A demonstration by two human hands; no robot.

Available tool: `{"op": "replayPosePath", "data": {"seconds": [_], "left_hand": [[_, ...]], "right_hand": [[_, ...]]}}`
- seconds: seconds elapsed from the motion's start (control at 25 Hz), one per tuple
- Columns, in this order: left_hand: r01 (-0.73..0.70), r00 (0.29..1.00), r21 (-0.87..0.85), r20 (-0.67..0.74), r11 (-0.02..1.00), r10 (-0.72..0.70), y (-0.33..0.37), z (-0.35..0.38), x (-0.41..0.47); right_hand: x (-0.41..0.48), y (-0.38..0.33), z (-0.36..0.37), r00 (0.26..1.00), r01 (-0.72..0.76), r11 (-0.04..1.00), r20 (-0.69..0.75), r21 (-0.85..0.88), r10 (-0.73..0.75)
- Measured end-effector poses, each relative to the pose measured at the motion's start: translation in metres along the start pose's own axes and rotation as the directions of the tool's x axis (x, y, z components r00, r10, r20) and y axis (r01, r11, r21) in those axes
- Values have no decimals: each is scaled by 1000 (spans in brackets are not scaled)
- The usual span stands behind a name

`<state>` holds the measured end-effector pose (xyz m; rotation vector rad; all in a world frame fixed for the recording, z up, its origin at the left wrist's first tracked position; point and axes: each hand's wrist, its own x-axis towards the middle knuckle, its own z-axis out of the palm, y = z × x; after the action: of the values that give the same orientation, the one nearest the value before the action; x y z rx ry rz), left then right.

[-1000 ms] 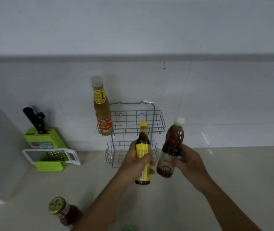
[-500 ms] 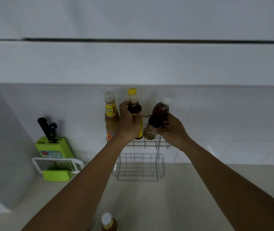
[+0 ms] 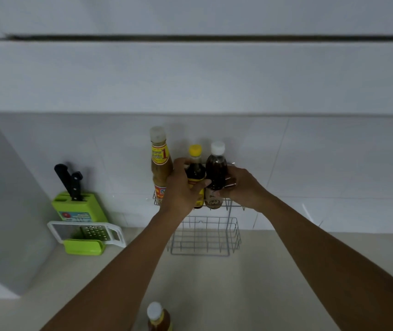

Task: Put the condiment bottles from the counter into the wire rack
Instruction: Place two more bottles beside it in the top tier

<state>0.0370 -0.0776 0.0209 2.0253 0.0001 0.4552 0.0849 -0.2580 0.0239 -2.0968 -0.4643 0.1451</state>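
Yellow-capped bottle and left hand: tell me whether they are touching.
Touching. The head view shows the left hand wrapped around the yellow-capped bottle, its fingers lying across the yellow label, with no gap.

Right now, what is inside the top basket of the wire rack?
Three upright bottles: a tall orange-labelled bottle, a yellow-capped bottle in the left hand, a white-capped bottle in the right hand. Hands cover the top basket floor.

Head view, downward toward wall
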Motion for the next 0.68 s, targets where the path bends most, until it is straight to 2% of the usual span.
{"op": "replayPosePath", "data": {"seconds": [0.16, 0.36, 0.48, 0.68], "left_hand": [[-6, 999, 151, -31, 988, 11, 10, -19, -3], [-1, 993, 412, -107, 911, 50, 24, -35, -1], [26, 993, 470, -110, 882, 30, 23, -40, 1], [39, 993, 466, -118, 884, 18, 21, -43, 0]], "right_hand": [[1, 7, -4, 999, -38, 994, 19, 100, 36], [3, -2, 9, 998, -27, 997, -53, 72, 31], [4, -9, 20, 999, -30, 998, -38, 59, 32], [7, -5, 28, 997, -48, 998, -66, 45, 51]]}}
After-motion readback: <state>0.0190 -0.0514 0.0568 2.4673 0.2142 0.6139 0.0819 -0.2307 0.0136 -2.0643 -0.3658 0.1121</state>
